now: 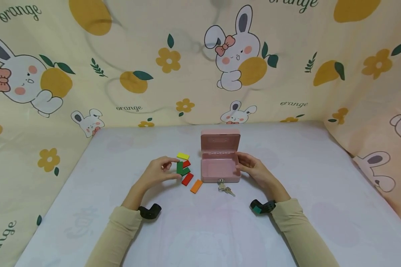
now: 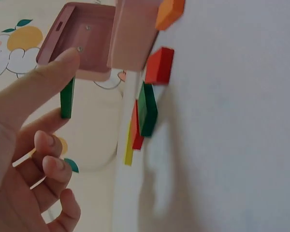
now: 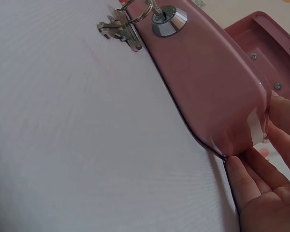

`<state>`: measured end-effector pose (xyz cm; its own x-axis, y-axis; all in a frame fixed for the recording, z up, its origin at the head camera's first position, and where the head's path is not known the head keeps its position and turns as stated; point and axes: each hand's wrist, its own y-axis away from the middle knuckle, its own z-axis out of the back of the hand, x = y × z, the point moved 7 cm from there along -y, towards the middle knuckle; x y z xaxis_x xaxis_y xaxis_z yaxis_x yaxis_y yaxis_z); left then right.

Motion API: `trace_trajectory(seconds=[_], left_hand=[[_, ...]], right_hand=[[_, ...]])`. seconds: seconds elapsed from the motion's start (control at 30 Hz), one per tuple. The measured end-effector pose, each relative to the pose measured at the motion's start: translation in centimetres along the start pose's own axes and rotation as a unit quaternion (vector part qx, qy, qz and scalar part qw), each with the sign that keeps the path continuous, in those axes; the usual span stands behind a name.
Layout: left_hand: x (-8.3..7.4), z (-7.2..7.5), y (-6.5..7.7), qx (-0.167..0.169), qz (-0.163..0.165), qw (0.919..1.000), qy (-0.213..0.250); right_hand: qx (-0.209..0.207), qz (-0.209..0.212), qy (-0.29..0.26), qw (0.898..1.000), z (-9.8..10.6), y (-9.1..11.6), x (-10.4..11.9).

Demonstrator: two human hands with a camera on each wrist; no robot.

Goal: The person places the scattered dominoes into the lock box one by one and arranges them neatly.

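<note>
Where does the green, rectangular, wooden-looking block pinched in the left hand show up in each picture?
Head view: the green rectangular block is below and left of centre, pinched in the left hand.
Left wrist view: the green rectangular block is left of the middle, seen as a narrow strip.
Right wrist view: not in it.
Shared landmark: the pink, rectangular, metal-looking box, lid open, appears in all three.

Blocks (image 1: 187, 179) left of box (image 1: 220, 170), keys (image 1: 228, 190) before
</note>
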<state>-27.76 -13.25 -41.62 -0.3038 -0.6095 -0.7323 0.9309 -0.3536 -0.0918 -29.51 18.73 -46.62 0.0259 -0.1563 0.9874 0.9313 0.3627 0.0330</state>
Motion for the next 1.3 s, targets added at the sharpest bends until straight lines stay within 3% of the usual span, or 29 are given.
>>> trace_trajectory(seconds=[0.27, 0.63, 1.0, 1.3], left_hand=[[-1.4, -0.6, -0.6, -0.005, 0.011, 0.9999, 0.013], [-2.5, -1.3, -1.2, -0.003, -0.013, 0.9996, 0.023], [-3.2, -1.9, -2.0, 0.003, -0.001, 0.9999, 0.01], [-3.6, -2.7, -2.7, 0.004, 0.011, 0.9998, 0.014]], right_hand=[[0.012, -0.012, -0.014, 1.0, 0.0, 0.2, -0.2], [0.012, -0.01, -0.012, 1.0, 0.0, 0.5, 0.2], [0.015, -0.002, -0.015, 1.0, 0.1, 0.3, 0.0], [0.006, -0.024, -0.011, 1.0, 0.2, 0.1, -0.3]])
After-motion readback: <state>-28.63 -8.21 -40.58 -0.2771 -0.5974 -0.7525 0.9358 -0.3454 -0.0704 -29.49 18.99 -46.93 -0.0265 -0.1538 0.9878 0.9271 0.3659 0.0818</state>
